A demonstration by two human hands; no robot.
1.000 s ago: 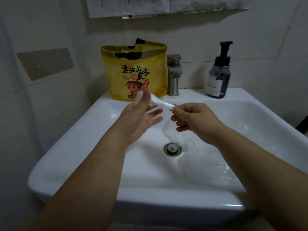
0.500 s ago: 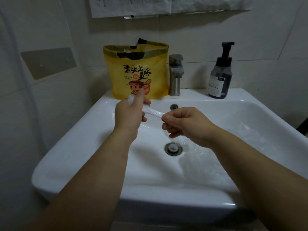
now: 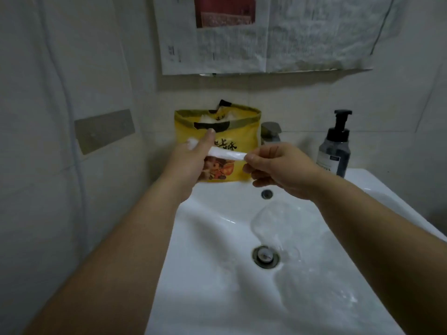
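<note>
mid-step: wrap (image 3: 227, 154) stretched over sink (image 3: 208, 250); left hand (image 3: 191, 160) grips one end, right hand (image 3: 283, 170) pinches other (fingers curled tight). next, likely: tuck into bag (image 3: 244, 134).

a yellow printed bag (image 3: 244, 141), a steel tap (image 3: 271, 130) and a dark pump bottle (image 3: 335, 153) stand behind a white ceramic basin (image 3: 205, 238); newspaper sheets (image 3: 302, 32) hang above.
</note>
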